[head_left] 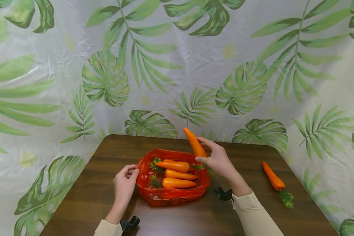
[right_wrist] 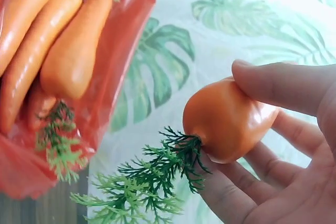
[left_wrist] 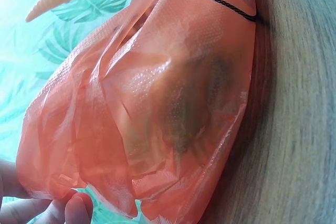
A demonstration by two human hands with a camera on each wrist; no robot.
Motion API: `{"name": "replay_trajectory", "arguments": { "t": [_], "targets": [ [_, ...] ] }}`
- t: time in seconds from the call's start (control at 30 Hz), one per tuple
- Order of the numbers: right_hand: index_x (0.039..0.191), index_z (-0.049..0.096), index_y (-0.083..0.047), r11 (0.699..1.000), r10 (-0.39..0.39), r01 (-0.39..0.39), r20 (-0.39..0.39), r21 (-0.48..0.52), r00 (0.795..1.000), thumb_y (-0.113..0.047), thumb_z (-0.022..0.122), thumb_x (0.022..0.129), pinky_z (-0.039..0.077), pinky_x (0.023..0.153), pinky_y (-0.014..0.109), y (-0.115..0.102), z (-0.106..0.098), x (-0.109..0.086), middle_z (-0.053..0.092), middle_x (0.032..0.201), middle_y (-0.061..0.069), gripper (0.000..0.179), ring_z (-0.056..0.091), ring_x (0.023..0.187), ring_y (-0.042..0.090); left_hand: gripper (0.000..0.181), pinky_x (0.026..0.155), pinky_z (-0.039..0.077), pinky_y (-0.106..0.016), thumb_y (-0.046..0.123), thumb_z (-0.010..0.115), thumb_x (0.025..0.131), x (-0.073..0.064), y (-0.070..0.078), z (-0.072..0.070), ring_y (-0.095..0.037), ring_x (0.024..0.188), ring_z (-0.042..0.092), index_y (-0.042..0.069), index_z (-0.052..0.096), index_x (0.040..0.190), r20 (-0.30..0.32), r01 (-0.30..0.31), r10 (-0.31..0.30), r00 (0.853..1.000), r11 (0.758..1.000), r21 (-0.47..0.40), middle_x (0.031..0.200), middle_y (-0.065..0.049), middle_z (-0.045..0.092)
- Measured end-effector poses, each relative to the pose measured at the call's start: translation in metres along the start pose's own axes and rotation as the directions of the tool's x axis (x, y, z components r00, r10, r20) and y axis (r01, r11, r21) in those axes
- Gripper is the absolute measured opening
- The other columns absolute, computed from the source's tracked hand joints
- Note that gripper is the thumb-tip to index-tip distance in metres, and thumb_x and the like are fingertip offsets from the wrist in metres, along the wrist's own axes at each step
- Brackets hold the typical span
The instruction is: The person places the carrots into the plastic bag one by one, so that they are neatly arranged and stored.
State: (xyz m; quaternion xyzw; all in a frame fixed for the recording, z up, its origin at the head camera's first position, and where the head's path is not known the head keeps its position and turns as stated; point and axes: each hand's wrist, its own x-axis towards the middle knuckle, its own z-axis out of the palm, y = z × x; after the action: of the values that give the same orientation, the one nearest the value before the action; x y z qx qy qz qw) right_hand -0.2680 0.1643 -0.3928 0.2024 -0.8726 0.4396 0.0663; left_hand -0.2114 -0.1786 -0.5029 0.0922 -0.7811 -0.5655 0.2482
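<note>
A red plastic bag (head_left: pixel 171 196) lies open on the table, with several orange carrots (head_left: pixel 179 183) and their green tops inside. My left hand (head_left: pixel 126 180) pinches the left edge of the bag between thumb and fingers; the left wrist view shows the fingertips (left_wrist: pixel 79 208) at the thin film. Above the bag's back right side, my right hand (head_left: pixel 216 159) grips a carrot (head_left: pixel 194 141) near its thick end, tip pointing up. In the right wrist view the held carrot (right_wrist: pixel 226 121) shows its leafy green top (right_wrist: pixel 152 177) hanging below the thumb.
On the right side of the brown wooden table (head_left: pixel 85 196) lies a single carrot (head_left: pixel 272 177) with its green top toward the front. A leaf-patterned curtain (head_left: pixel 194 65) hangs behind the table. Each wrist wears a black camera mount (head_left: pixel 130 224).
</note>
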Motion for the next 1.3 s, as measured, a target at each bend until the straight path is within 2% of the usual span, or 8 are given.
{"name": "replay_trajectory", "arguments": {
  "t": [0.17, 0.33, 0.47, 0.63, 0.83, 1.07, 1.17, 1.3],
  "targets": [
    [0.144, 0.052, -0.034, 0.999, -0.007, 0.006, 0.023, 0.042, 1.0, -0.012, 0.084, 0.083, 0.058, 0.077, 0.039, 0.001, 0.017, 0.007, 0.061, 0.127, 0.001, 0.072, 0.061, 0.115, 0.026, 0.013, 0.058, 0.054, -0.026, 0.017, 0.071, 0.095, 0.0, 0.002, 0.0, -0.023, 0.072, 0.063, 0.011, 0.075, 0.106, 0.006, 0.008, -0.008, 1.0, 1.0, 0.0, 0.088, -0.007, 0.072],
    [0.139, 0.054, -0.034, 0.998, -0.036, 0.033, 0.056, 0.053, 0.998, -0.01, 0.084, 0.083, 0.055, 0.085, 0.044, 0.006, 0.036, 0.011, 0.06, 0.126, -0.002, 0.068, 0.061, 0.113, 0.024, 0.013, 0.058, 0.054, -0.026, 0.018, 0.071, 0.095, 0.0, 0.001, 0.0, -0.023, 0.072, 0.063, 0.012, 0.075, 0.106, 0.007, 0.004, -0.004, 1.0, 1.0, 0.011, 0.087, -0.007, 0.072],
    [0.135, 0.053, -0.033, 0.997, -0.06, 0.055, 0.088, 0.056, 0.994, -0.008, 0.084, 0.082, 0.053, 0.089, 0.042, 0.013, 0.049, 0.013, 0.06, 0.125, -0.004, 0.066, 0.061, 0.11, 0.02, 0.013, 0.058, 0.054, -0.026, 0.018, 0.071, 0.095, -0.001, 0.0, 0.0, -0.023, 0.072, 0.063, 0.012, 0.075, 0.106, 0.008, 0.01, -0.01, 1.0, 1.0, 0.017, 0.088, -0.006, 0.072],
    [0.133, 0.052, -0.031, 0.997, -0.069, 0.064, 0.127, 0.041, 0.99, -0.009, 0.084, 0.081, 0.053, 0.089, 0.037, 0.021, 0.059, 0.013, 0.061, 0.121, -0.006, 0.065, 0.06, 0.109, 0.015, 0.013, 0.058, 0.054, -0.026, 0.017, 0.071, 0.095, -0.001, -0.001, 0.0, -0.023, 0.072, 0.063, 0.012, 0.075, 0.106, 0.006, 0.01, -0.01, 1.0, 1.0, 0.025, 0.087, -0.006, 0.072],
    [0.133, 0.053, -0.025, 0.995, -0.097, 0.095, 0.184, 0.019, 0.978, -0.003, 0.083, 0.081, 0.054, 0.087, 0.036, 0.03, 0.068, 0.013, 0.061, 0.121, -0.006, 0.064, 0.059, 0.107, 0.014, 0.014, 0.058, 0.054, -0.026, 0.018, 0.071, 0.095, 0.001, -0.003, 0.001, -0.023, 0.072, 0.063, 0.013, 0.075, 0.107, 0.007, 0.005, -0.006, 1.0, 1.0, 0.026, 0.088, -0.006, 0.072],
    [0.131, 0.056, -0.022, 0.976, -0.142, 0.173, 0.213, -0.134, 0.967, -0.005, 0.085, 0.079, 0.051, 0.09, 0.037, 0.035, 0.077, 0.009, 0.059, 0.12, -0.007, 0.062, 0.058, 0.104, 0.014, 0.013, 0.057, 0.054, -0.025, 0.017, 0.072, 0.094, 0.001, -0.002, 0.0, -0.022, 0.071, 0.062, 0.012, 0.076, 0.106, -0.001, -0.01, 0.01, 1.0, 0.999, 0.031, 0.086, -0.006, 0.072],
    [0.13, 0.057, -0.024, 0.948, -0.155, 0.208, 0.223, -0.239, 0.962, -0.007, 0.086, 0.078, 0.051, 0.088, 0.037, 0.031, 0.08, 0.006, 0.058, 0.117, -0.009, 0.062, 0.057, 0.1, 0.013, 0.013, 0.057, 0.054, -0.025, 0.016, 0.072, 0.094, 0.001, -0.002, 0.0, -0.022, 0.071, 0.062, 0.011, 0.076, 0.106, -0.003, -0.016, 0.016, 1.0, 0.999, 0.032, 0.087, -0.006, 0.072],
    [0.132, 0.058, -0.024, 0.894, -0.195, 0.271, 0.235, -0.357, 0.952, -0.007, 0.086, 0.078, 0.052, 0.083, 0.036, 0.026, 0.084, 0.001, 0.057, 0.114, -0.009, 0.063, 0.057, 0.095, 0.013, 0.014, 0.059, 0.053, -0.023, 0.014, 0.071, 0.095, 0.001, -0.002, 0.0, -0.022, 0.072, 0.062, 0.01, 0.076, 0.107, -0.001, -0.021, 0.021, 1.0, 0.999, 0.029, 0.088, -0.008, 0.072]
  ]
}}
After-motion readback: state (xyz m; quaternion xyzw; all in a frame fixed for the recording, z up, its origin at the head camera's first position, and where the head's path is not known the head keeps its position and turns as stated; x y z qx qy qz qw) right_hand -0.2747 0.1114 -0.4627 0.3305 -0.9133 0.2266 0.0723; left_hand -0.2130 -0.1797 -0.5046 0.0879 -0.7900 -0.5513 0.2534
